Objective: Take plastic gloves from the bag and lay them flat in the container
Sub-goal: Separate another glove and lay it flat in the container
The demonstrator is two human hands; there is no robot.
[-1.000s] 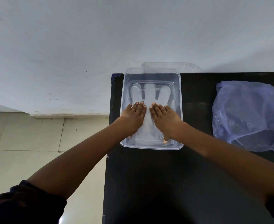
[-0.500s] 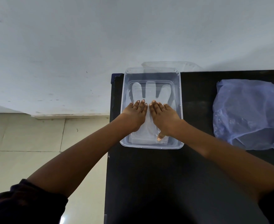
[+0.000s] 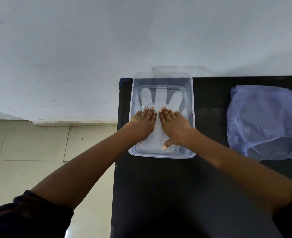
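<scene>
Both hands are palm-down inside the clear container (image 3: 191,107), pressing a plastic glove (image 3: 161,98) flat against the bottom. Left hand (image 3: 144,123) and right hand (image 3: 173,127) sit side by side, nearly touching, fingers spread flat, so neither grip is closed on anything, just pushing down. The glove's fingers stick out just past the fingertips, toward the far wall. The blue-ish bag (image 3: 265,121) sits well off to the right of the right hand, on the black table (image 3: 159,194).
</scene>
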